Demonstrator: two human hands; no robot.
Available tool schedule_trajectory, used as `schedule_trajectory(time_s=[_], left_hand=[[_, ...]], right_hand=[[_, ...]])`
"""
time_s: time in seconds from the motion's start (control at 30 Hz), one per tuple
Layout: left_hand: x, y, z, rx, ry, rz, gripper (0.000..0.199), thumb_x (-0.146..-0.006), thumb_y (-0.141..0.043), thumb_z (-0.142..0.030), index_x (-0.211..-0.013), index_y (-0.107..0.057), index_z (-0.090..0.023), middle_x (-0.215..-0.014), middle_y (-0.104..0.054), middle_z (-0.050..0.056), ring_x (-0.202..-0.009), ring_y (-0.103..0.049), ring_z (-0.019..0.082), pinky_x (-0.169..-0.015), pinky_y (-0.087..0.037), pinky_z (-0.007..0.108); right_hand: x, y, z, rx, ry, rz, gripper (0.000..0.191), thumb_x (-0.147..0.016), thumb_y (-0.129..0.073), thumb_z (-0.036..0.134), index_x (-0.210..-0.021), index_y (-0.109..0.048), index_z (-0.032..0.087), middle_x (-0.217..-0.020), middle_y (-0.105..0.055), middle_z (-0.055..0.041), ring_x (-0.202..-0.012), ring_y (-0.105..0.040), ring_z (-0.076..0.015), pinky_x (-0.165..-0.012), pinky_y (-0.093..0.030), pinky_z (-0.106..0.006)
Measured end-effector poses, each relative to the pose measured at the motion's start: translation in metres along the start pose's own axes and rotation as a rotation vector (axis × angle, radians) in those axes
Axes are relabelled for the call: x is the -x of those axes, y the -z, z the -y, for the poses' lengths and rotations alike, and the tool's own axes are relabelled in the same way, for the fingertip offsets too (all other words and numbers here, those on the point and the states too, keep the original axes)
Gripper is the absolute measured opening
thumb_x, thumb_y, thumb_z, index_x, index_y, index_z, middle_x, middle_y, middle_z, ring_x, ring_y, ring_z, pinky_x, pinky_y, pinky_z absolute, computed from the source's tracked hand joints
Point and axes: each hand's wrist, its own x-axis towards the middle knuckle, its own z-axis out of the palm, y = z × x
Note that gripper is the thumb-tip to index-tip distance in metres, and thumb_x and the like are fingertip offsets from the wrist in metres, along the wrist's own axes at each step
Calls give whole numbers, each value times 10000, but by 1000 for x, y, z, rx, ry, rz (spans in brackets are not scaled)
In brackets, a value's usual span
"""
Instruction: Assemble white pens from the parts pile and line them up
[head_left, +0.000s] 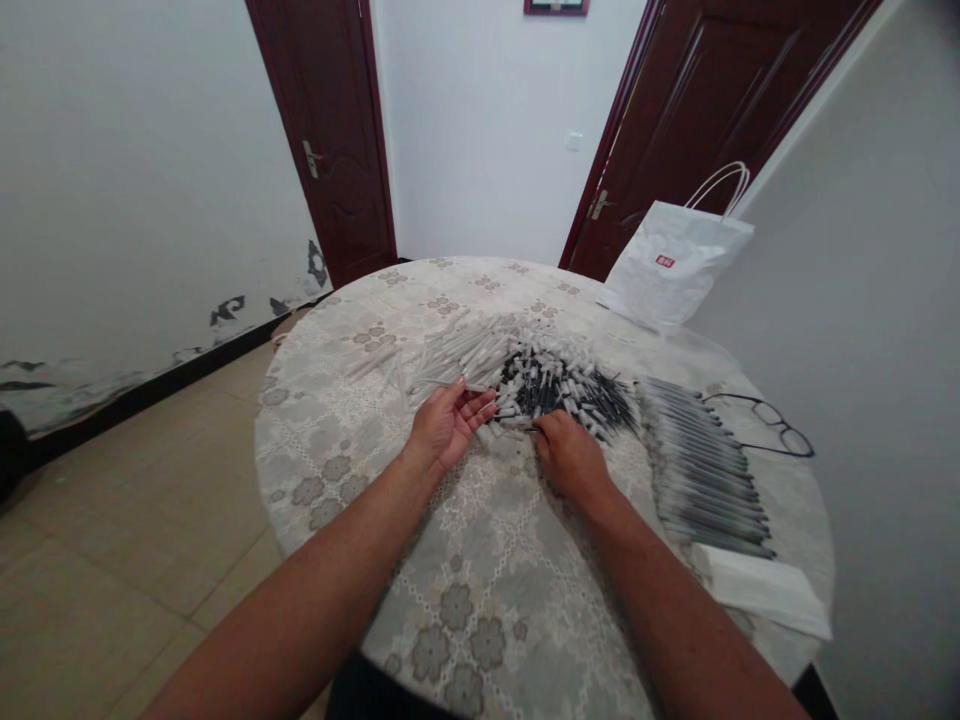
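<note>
A loose pile of white, tube-like pieces (469, 348) lies on the patterned tablecloth (465, 560). Beside it on the right is a heap of black pieces with whitish ends (551, 385). My left hand (448, 424), palm partly up with curled fingers, has a thin pale piece between thumb and fingers at the pile's near edge. My right hand (571, 455) is closed in a pinch at the near edge of the black heap, on a slim piece whose details are too small to tell. The hands are apart.
A row of grey pen-like sticks (709, 465) lies to the right, with eyeglasses (780, 425) beside it and a folded white packet (761, 590) nearer me. A white paper bag (675, 262) stands at the table's back right. Two dark red doors are beyond.
</note>
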Motion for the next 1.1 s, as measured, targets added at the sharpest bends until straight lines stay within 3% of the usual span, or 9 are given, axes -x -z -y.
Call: schedule_trajectory(time_s=[0.2,0.37,0.7,0.93,1.1], left_hand=[[-1,0,-1,9,-26,4,145,-849,-686,-224,-827,-562,-151,-803,-718,77,-829,-739,239,-748,-614,384],[-2,1,-2,21,-58,-20,148,-866,-672,-240,-833,-554,-155,-788,-706,64,-798,-739,223,-747,-608,372],[-4,2,-3,18,-103,-38,218,-844,-708,-282,-834,-527,-160,-764,-688,46,-776,-734,206,-748,-599,358],[-9,6,-6,18,-173,-62,243,-832,-710,-313,-837,-513,-170,-750,-676,24,-729,-718,173,-742,-587,337],[-11,9,-9,21,-224,-77,264,-830,-706,-343,-826,-503,-174,-730,-662,18,-699,-703,163,-719,-583,324]], right_hand=[[-1,1,-7,40,-16,-9,173,-962,-528,264,-1050,-667,208,-1028,-641,-74,-914,-612,-193,-743,-403,-270],[2,-2,8,6,84,3,190,-983,-504,285,-1062,-666,225,-1001,-634,-61,-923,-608,-185,-758,-412,-262],[0,-5,28,59,108,12,229,-998,-473,292,-1113,-669,266,-1020,-623,-68,-890,-591,-196,-715,-432,-274],[-4,-7,49,-51,410,-88,373,-982,-479,201,-1341,-579,213,-1280,-608,-101,-1162,-477,-246,-1008,-389,-350],[-11,-10,67,24,485,-32,322,-978,-509,233,-1286,-602,252,-1238,-623,-86,-1142,-473,-256,-944,-395,-363]])
